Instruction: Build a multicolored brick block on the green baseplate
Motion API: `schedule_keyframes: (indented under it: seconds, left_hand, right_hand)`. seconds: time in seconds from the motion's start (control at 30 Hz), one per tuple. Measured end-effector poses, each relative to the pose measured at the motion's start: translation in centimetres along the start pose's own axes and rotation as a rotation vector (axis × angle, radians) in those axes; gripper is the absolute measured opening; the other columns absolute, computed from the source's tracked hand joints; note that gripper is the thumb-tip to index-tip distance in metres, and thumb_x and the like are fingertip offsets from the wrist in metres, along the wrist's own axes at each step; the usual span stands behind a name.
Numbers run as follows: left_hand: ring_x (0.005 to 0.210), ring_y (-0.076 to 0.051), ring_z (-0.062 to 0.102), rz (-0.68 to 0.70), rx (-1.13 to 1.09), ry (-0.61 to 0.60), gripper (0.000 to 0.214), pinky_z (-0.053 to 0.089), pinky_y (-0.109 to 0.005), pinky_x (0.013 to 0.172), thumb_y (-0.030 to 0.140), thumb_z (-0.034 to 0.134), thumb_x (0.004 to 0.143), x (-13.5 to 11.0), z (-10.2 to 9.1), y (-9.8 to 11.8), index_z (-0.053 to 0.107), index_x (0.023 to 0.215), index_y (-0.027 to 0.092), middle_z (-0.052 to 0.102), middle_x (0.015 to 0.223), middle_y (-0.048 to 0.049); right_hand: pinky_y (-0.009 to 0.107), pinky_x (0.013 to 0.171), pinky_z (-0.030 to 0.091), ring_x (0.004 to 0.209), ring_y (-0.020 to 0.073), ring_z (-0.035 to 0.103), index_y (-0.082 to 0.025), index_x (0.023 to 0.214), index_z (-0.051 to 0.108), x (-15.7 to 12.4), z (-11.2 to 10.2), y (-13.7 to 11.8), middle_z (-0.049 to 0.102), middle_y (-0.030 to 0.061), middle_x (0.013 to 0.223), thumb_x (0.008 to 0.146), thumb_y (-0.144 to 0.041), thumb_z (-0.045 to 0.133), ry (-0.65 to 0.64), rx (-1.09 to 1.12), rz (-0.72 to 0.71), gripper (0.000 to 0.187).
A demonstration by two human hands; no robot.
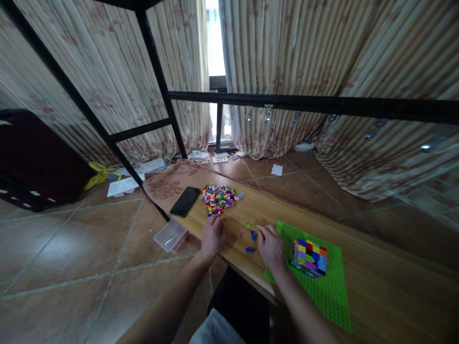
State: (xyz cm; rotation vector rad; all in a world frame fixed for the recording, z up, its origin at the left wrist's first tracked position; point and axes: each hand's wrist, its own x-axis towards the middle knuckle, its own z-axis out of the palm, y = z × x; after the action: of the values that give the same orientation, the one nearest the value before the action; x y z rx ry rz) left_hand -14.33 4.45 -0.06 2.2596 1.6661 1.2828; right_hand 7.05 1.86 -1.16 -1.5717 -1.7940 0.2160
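My left hand [214,235] rests on the table just in front of a pile of small colourful building bricks [218,198]. Its fingers are curled together, and anything between them is hidden. My right hand [271,246] pinches a small green building brick [256,230] at its fingertips. Between the hands lie several loose bricks, among them a pink brick [240,233], a lime brick [248,225] and a blue brick [250,249]. To the right, a multicoloured brick block [309,257] stands on a green studded baseplate [335,291], partly covered by my right forearm.
A black phone [185,201] lies left of the pile on the wooden table [380,282]. Below the table's left end is a clear plastic box [171,236]. A black metal frame [304,101] crosses behind, before curtains [287,57]. A dark suitcase [36,157] stands at left.
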Motion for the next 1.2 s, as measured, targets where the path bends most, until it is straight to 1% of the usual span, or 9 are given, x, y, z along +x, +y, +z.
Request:
schedule_keyframes:
  seconds: [0.1,0.17,0.27,0.37,0.57,0.73,0.93,1.07,1.2]
  left_hand:
    - [0.105,-0.022,0.058,-0.131,0.07,0.069,0.029,0.049,-0.039,0.093,0.01,0.051,0.081,-0.3,-1.3,-1.4,0.061,0.106,0.02,0.061,0.108,-0.0084]
    - [0.105,-0.023,0.058,-0.205,0.107,0.079,0.029,0.049,-0.04,0.094,0.011,0.051,0.08,0.1,-2.1,-2.5,0.062,0.106,0.019,0.06,0.109,-0.0093]
    - [0.107,-0.024,0.058,-0.27,0.112,0.045,0.031,0.049,-0.04,0.094,0.012,0.049,0.08,0.9,-2.5,-3.7,0.062,0.107,0.018,0.058,0.112,-0.0111]
    - [0.108,-0.025,0.057,-0.296,0.125,-0.007,0.033,0.049,-0.041,0.096,0.012,0.05,0.078,1.6,-2.1,-4.3,0.062,0.108,0.016,0.058,0.112,-0.0126]
    - [0.108,-0.025,0.056,-0.253,0.092,-0.085,0.032,0.047,-0.041,0.098,0.014,0.048,0.082,1.6,-0.8,-3.6,0.063,0.109,0.016,0.06,0.11,-0.0112]
    - [0.108,-0.024,0.057,-0.242,0.051,-0.127,0.032,0.048,-0.04,0.096,0.013,0.048,0.082,1.3,-0.6,-2.5,0.064,0.11,0.017,0.061,0.109,-0.0105]
    - [0.103,-0.021,0.061,-0.261,-0.062,-0.072,0.035,0.051,-0.037,0.091,0.012,0.045,0.083,0.6,-1.1,-2.3,0.061,0.114,0.019,0.064,0.107,-0.0087]
    - [0.098,-0.021,0.062,-0.309,-0.042,-0.043,0.041,0.052,-0.038,0.089,0.012,0.047,0.082,0.3,-1.1,-2.3,0.056,0.121,0.017,0.065,0.103,-0.0094]
    - [0.097,-0.021,0.062,-0.299,-0.014,-0.049,0.039,0.051,-0.039,0.089,0.015,0.046,0.085,0.4,-1.0,-2.2,0.055,0.122,0.017,0.066,0.101,-0.0094]
  right_hand:
    - [0.035,0.083,0.047,0.091,0.0206,0.059,-0.017,0.103,0.067,0.0,0.0,0.0,0.063,0.0082,0.092,0.091,-0.02,0.041,-0.001,0.003,0.003,0.029]
    - [0.035,0.083,0.048,0.091,0.0206,0.059,-0.017,0.104,0.067,0.0,0.0,0.0,0.063,0.0083,0.093,0.091,-0.019,0.041,0.002,0.007,0.0,0.029]
    - [0.035,0.083,0.048,0.091,0.0204,0.059,-0.017,0.104,0.067,0.0,0.1,0.0,0.063,0.0082,0.094,0.09,-0.019,0.041,0.005,0.002,0.004,0.029]
    - [0.035,0.083,0.047,0.09,0.0203,0.059,-0.017,0.104,0.067,0.0,0.1,0.1,0.063,0.0083,0.094,0.09,-0.019,0.041,-0.001,-0.009,0.009,0.03]
    - [0.035,0.082,0.047,0.09,0.0204,0.058,-0.018,0.104,0.067,0.0,0.1,0.3,0.063,0.0079,0.094,0.089,-0.02,0.042,-0.001,-0.01,0.007,0.029]
    - [0.034,0.083,0.046,0.091,0.0204,0.058,-0.019,0.107,0.066,0.0,-0.2,0.1,0.063,0.0072,0.096,0.087,-0.021,0.046,-0.023,-0.02,-0.001,0.028]
    - [0.032,0.081,0.045,0.09,0.0196,0.058,-0.021,0.11,0.066,0.0,-0.5,-0.3,0.062,0.0059,0.096,0.087,-0.021,0.047,-0.052,-0.05,0.001,0.029]
    - [0.032,0.08,0.044,0.09,0.0202,0.057,-0.022,0.103,0.065,0.0,-0.4,-0.2,0.061,0.0061,0.096,0.088,-0.022,0.046,-0.061,-0.077,0.002,0.024]
    - [0.033,0.081,0.043,0.09,0.0205,0.056,-0.021,0.099,0.063,0.0,-0.3,-0.1,0.06,0.0062,0.096,0.09,-0.023,0.045,-0.071,-0.078,-0.004,0.02]
